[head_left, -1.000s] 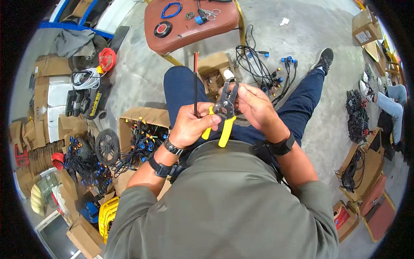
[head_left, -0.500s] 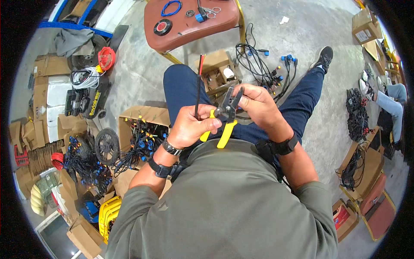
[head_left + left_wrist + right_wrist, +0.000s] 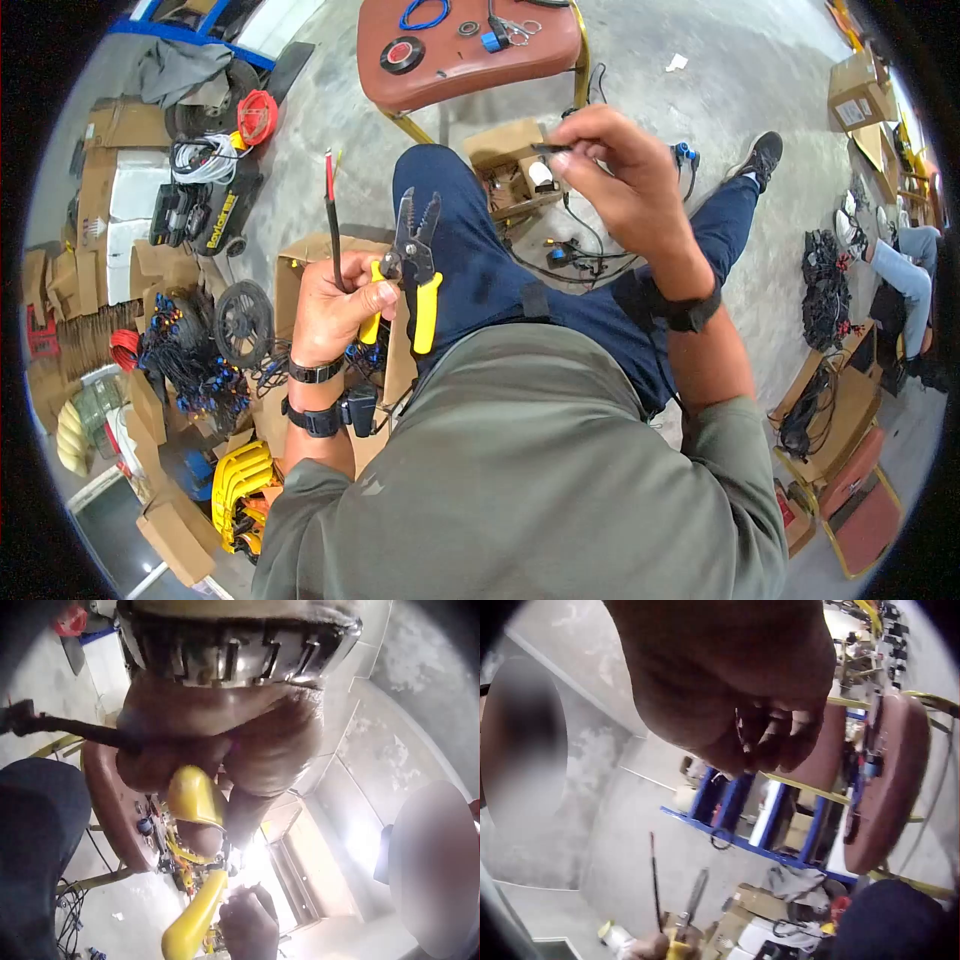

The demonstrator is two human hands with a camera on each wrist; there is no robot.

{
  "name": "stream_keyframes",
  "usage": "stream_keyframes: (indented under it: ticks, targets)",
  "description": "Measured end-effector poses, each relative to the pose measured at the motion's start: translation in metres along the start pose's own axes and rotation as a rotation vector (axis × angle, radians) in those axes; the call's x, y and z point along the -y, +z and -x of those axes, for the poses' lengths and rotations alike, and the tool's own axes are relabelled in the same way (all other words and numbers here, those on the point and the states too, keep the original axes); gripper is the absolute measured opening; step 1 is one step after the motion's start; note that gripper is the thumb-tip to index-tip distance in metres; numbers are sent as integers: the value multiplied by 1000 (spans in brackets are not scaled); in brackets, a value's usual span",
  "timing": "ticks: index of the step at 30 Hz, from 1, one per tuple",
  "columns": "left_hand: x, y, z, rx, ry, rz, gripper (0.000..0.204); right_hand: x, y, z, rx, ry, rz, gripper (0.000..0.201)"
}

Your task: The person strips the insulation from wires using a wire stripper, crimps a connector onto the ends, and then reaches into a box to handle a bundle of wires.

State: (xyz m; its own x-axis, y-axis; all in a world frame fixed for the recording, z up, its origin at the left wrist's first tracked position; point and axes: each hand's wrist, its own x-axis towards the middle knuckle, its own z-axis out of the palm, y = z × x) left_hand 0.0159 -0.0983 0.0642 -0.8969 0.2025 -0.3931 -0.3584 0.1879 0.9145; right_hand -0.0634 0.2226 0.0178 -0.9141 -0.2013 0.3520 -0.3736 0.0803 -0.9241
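Note:
In the head view the left hand [image 3: 335, 308] holds a wire stripper [image 3: 427, 312] by its yellow handles, its jaws pointing up and spread. The same hand grips a black cable [image 3: 334, 225], upright, with a red wire and a yellow one at its top end. Up and to the right, apart from the tool, the right hand [image 3: 635, 185] pinches a small dark piece [image 3: 549, 148] between thumb and fingers. Yellow handles [image 3: 193, 919] lie below the left hand [image 3: 225, 735] in the left wrist view. Shadow hides the fingertips of the right hand [image 3: 735, 682] in the right wrist view.
A red-brown seat [image 3: 470, 75] ahead bears black tape [image 3: 402, 55], a blue wire loop and scissors. Below it stands an open carton [image 3: 500, 143]. Cables lie on the floor between the legs; boxes and wire bundles [image 3: 190, 355] crowd the left side.
The right hand has moved away from the tool's jaws, up and to the right, with the small dark piece. The left hand has shifted left with the stripper and cable. The head view has shifted slightly.

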Motion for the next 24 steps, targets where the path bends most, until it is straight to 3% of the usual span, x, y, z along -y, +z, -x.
stream_keyframes:
  ticks: [4, 7, 9, 11, 13, 14, 15, 16, 19, 20, 24]
  targets:
    - [17, 7, -3, -76, -29, 27, 16, -83, 20, 6, 72, 121, 280, 32]
    - [26, 18, -11, -115, -46, 14, 13, -75, 24, 29, 175, 459, -125, 36]
    - [33, 28, -20, -81, -107, 100, 13, -69, 31, 47, 354, 429, -166, 43]
    - [40, 42, -33, -48, -105, 137, 12, -60, 48, 63, 460, 579, -464, 45]
    - [42, 53, -44, 45, -68, 124, 11, -49, 63, 68, 558, 590, -627, 46]
    - [49, 59, -50, 83, -44, 144, 11, -39, 63, 67, 532, 615, -608, 45]
    - [54, 65, -55, 123, -21, 165, 11, -41, 69, 70, 459, 614, -788, 42]
    - [51, 69, -57, 166, -77, 101, 12, -46, 68, 71, 423, 636, -778, 42]
    - [55, 80, -63, 237, -31, 76, 19, -51, 58, 69, 354, 725, -795, 40]
    - [58, 84, -64, 192, 103, 18, 29, -50, 59, 70, 290, 693, -803, 38]
    - [27, 88, -58, 138, 70, 9, 42, -51, 61, 74, 115, 653, -849, 35]
